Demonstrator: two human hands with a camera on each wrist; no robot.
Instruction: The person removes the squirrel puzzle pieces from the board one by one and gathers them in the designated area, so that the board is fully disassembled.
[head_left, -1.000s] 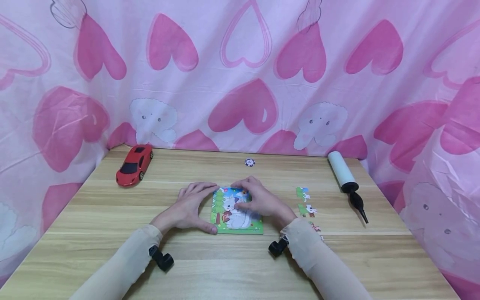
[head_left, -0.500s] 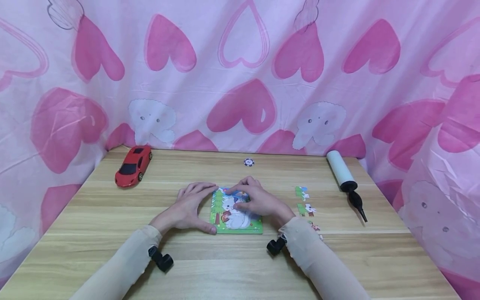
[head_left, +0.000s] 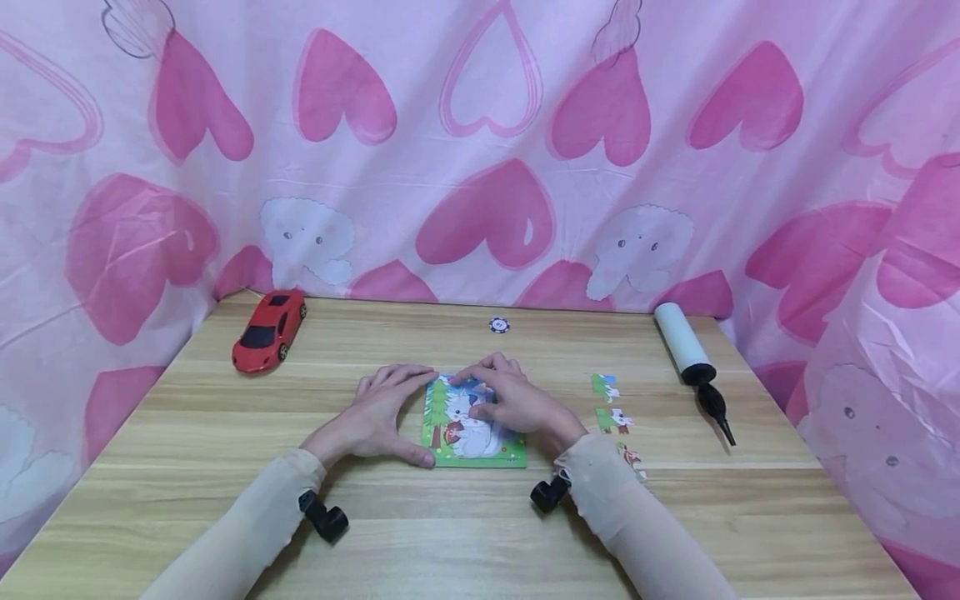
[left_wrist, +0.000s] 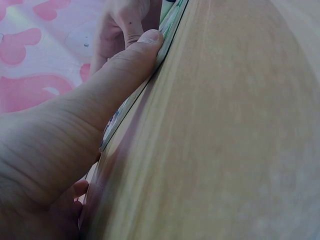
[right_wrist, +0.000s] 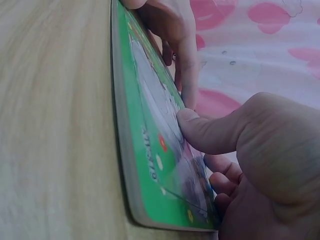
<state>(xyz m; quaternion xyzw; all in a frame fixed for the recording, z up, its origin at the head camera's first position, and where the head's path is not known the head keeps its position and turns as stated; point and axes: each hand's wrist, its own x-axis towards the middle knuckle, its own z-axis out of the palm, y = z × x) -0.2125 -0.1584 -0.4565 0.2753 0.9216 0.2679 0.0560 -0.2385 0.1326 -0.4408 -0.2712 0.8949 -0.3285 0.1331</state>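
Note:
A jigsaw puzzle board [head_left: 495, 457] with a white animal, green trees and a green border lies flat on the table in front of me. My left hand [head_left: 375, 417] spans its left side in the head view, thumb at the near corner and index fingertip at the far one. The left wrist view shows that thumb [left_wrist: 147, 42] right on the board's edge. My right hand [head_left: 517, 400] reaches over the board's right part, index finger toward the top and thumb on the picture. Up close, the right thumb [right_wrist: 192, 122] touches the picture surface, the other fingertips lying beyond it.
Loose puzzle pieces [head_left: 615, 420] lie in a column to the right, partly behind my right forearm. A red toy car [head_left: 268, 332] stands at the back left, a poker chip [head_left: 499, 325] at the back middle. A white hand pump [head_left: 684, 342] with black nozzle lies far right.
The right index finger has shifted left over the top of the board, the wrist slightly left too, showing more of the lower loose piece. My left hand stays where it was.

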